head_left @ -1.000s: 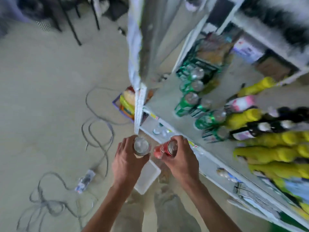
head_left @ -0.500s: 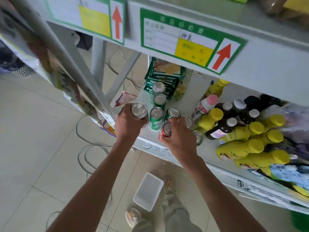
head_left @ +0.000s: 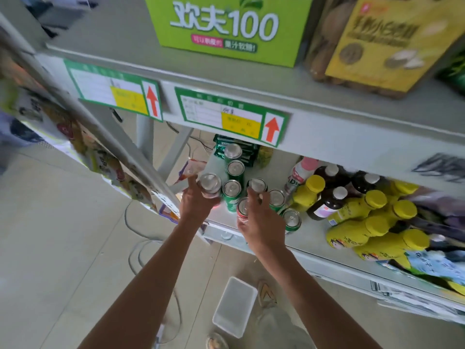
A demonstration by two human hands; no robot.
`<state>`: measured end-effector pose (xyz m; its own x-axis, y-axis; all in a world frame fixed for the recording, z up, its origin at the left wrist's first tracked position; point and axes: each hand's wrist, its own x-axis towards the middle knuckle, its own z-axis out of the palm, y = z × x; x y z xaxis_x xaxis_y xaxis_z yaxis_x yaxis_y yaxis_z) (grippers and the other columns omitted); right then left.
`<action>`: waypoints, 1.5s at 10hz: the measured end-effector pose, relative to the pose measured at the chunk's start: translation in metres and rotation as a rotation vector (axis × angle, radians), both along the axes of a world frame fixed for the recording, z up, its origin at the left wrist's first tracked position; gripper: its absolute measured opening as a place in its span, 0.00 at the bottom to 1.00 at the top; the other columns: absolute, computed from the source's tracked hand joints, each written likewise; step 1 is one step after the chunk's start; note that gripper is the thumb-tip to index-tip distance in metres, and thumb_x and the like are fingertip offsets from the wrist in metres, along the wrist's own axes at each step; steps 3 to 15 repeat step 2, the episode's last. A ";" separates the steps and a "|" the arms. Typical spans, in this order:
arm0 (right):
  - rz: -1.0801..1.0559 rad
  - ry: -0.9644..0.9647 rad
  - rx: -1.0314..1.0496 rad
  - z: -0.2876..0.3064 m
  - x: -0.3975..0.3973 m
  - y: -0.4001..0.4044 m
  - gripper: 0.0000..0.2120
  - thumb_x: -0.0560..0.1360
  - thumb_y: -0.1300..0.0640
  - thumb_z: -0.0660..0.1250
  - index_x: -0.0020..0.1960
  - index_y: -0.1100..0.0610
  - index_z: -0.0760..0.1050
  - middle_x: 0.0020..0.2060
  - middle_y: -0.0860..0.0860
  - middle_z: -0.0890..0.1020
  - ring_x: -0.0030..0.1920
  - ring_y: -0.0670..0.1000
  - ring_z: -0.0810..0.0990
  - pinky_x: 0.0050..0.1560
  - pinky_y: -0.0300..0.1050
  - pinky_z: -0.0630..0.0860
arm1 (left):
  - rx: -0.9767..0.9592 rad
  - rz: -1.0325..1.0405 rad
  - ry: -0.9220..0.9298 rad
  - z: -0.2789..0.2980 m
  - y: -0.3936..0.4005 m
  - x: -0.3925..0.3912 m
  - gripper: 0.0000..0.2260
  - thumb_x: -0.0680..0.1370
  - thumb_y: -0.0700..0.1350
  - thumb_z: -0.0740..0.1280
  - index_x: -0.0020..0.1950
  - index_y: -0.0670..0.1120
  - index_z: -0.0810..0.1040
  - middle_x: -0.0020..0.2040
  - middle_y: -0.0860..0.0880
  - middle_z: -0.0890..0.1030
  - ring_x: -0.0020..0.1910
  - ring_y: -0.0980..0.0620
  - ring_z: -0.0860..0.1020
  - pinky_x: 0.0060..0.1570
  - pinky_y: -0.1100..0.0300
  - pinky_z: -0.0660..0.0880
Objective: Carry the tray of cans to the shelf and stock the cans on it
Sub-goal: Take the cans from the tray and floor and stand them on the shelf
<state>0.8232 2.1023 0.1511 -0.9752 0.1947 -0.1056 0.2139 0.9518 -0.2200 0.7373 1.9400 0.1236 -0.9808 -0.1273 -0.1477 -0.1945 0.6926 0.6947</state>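
Stocking is nearly done, I judge: my left hand (head_left: 195,202) is wrapped around a silver-topped can (head_left: 210,184), my right hand (head_left: 260,222) around a red can (head_left: 242,210), both at the shelf (head_left: 309,233) beside green cans (head_left: 232,191); the tray (head_left: 235,307) lies empty on the floor.

Cans (head_left: 233,189) on shelf (head_left: 312,233): metal, shiny silver tops, glossy green printed sides. Red can (head_left: 242,212) by front edge, same glossy metal. Shelf itself painted metal, matt grey, smooth. Yellow bottles (head_left: 357,231) w/ smooth plastic caps. Tray (head_left: 235,307) on floor: clear plastic, semi-gloss. Green box (head_left: 226,26) up top: printed cardboard, slight sheen.
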 end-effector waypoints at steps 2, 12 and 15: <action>-0.095 0.096 -0.078 0.037 0.092 0.005 0.44 0.74 0.41 0.72 0.81 0.49 0.53 0.77 0.54 0.62 0.61 0.58 0.81 0.53 0.51 0.80 | -0.100 -0.186 -0.050 0.056 -0.029 0.073 0.47 0.65 0.50 0.82 0.77 0.42 0.62 0.71 0.41 0.74 0.69 0.39 0.73 0.68 0.48 0.70; -0.095 0.096 -0.078 0.037 0.092 0.005 0.44 0.74 0.41 0.72 0.81 0.49 0.53 0.77 0.54 0.62 0.61 0.58 0.81 0.53 0.51 0.80 | -0.100 -0.186 -0.050 0.056 -0.029 0.073 0.47 0.65 0.50 0.82 0.77 0.42 0.62 0.71 0.41 0.74 0.69 0.39 0.73 0.68 0.48 0.70; -0.095 0.096 -0.078 0.037 0.092 0.005 0.44 0.74 0.41 0.72 0.81 0.49 0.53 0.77 0.54 0.62 0.61 0.58 0.81 0.53 0.51 0.80 | -0.100 -0.186 -0.050 0.056 -0.029 0.073 0.47 0.65 0.50 0.82 0.77 0.42 0.62 0.71 0.41 0.74 0.69 0.39 0.73 0.68 0.48 0.70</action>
